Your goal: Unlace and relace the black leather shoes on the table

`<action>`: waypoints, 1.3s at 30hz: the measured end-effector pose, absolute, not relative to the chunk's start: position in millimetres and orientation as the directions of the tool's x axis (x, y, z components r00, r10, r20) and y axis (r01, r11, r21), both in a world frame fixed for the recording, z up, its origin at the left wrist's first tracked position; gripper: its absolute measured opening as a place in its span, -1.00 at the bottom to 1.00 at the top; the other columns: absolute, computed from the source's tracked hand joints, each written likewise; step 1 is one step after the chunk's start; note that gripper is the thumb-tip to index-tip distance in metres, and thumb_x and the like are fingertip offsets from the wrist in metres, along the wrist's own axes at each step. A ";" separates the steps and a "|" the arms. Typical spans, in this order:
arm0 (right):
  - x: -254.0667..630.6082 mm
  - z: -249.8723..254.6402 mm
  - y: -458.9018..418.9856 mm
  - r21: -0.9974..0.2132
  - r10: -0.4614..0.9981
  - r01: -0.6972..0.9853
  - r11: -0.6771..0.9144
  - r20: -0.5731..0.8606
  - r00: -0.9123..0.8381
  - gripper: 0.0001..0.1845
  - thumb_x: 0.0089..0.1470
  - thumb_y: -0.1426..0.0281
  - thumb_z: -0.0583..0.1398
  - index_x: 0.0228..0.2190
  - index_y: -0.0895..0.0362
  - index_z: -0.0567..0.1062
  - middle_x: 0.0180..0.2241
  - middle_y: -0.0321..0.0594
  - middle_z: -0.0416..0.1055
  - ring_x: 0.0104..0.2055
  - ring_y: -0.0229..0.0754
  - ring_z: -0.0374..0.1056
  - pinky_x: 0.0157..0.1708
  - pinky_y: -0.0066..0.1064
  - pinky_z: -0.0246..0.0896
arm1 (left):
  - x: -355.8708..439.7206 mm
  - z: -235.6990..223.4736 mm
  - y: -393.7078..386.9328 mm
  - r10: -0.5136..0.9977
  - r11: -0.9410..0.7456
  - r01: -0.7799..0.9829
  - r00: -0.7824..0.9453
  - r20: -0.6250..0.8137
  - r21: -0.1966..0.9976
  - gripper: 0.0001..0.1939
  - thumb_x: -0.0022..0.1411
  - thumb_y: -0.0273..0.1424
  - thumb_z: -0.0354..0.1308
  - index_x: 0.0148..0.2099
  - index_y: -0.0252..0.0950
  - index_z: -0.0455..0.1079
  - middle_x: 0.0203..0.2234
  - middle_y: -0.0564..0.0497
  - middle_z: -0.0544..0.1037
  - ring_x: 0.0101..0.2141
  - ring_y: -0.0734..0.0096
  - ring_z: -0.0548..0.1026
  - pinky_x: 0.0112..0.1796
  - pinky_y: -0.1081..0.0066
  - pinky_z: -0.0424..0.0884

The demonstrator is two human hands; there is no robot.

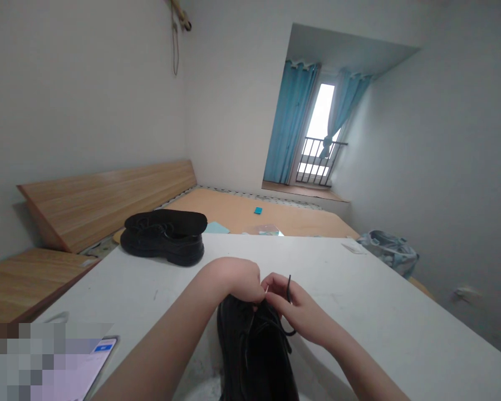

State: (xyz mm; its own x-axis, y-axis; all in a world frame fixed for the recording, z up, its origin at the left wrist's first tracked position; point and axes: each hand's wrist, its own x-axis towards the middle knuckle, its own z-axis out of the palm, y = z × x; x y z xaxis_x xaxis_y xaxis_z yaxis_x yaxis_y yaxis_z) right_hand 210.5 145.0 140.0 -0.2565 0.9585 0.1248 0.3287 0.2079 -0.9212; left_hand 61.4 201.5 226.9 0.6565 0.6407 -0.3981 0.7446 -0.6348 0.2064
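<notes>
A black lace-up shoe (254, 351) stands on the white tabletop, its heel end toward me. My left hand (237, 278) is bent over the shoe's far left side, fingers curled closed; what they hold is hidden behind the hand. Beside it, my right hand (294, 306) pinches with thumb and fingertips at the lacing, touching the left fingers. A black shoelace (289, 289) loops around the right fingers, one part sticking up above them and another hanging by the shoe's right side.
Another black shoe (162, 245) sits at the table's far left, with a dark insole (183, 221) across its top. A phone (79, 367) lies at the near left of the white table (384, 317). Behind are a bed (300, 220), its wooden headboard (117, 192) and a fabric basket (390, 250).
</notes>
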 end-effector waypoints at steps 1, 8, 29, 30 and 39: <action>210.4 140.6 144.4 -0.911 0.957 0.345 0.225 0.140 -0.255 -0.88 0.12 0.34 0.11 -0.38 0.14 0.36 -0.47 -0.32 0.31 -0.44 -0.27 0.17 -0.44 -0.43 0.07 | 61.7 227.4 200.6 0.644 -0.627 0.750 0.652 -0.401 0.211 -0.71 -0.02 -0.34 0.04 -0.35 -0.31 0.56 -0.45 -0.11 0.60 -0.47 0.25 0.47 -0.50 0.40 0.26; 212.8 145.9 143.3 -0.871 0.936 0.384 0.307 0.204 -0.286 -0.79 0.17 0.40 0.03 -0.38 0.14 0.45 -0.47 -0.32 0.30 -0.39 -0.24 0.19 -0.37 -0.42 0.09 | 58.4 231.3 203.2 0.584 -0.631 0.695 0.718 -0.379 0.344 -0.71 0.08 -0.29 -0.02 -0.39 -0.26 0.52 -0.52 0.03 0.51 -0.52 0.40 0.36 -0.54 0.46 0.14; 217.6 141.1 151.0 -0.925 0.942 0.177 0.335 0.324 -0.087 -0.53 0.17 0.04 0.07 -0.51 0.15 0.45 -0.51 -0.23 0.37 -0.45 -0.23 0.26 -0.44 -0.40 0.18 | 46.0 246.7 194.2 0.707 -0.609 0.623 0.707 -0.018 0.491 -0.79 0.11 -0.42 -0.01 -0.26 -0.21 0.45 -0.44 0.06 0.55 -0.46 0.40 0.42 -0.50 0.46 0.18; 217.1 140.6 151.1 -0.925 0.943 0.184 0.333 0.327 -0.064 -0.51 0.15 0.01 0.07 -0.50 0.15 0.46 -0.53 -0.23 0.38 -0.48 -0.23 0.27 -0.48 -0.40 0.18 | 45.6 246.8 194.6 0.745 -0.601 0.668 0.667 0.006 0.437 -0.76 0.11 -0.44 -0.03 -0.27 -0.21 0.46 -0.45 0.05 0.55 -0.46 0.38 0.43 -0.50 0.45 0.17; 216.4 141.5 147.7 -0.933 0.898 0.107 0.343 0.359 0.255 -0.50 0.15 -0.04 0.05 -0.53 0.12 0.35 -0.66 -0.27 0.38 -0.59 -0.23 0.33 -0.56 -0.42 0.22 | 54.0 238.1 198.0 0.731 -0.612 0.664 0.683 -0.014 0.429 -0.67 0.21 -0.39 -0.10 -0.23 -0.20 0.52 -0.42 0.03 0.58 -0.45 0.37 0.47 -0.47 0.46 0.23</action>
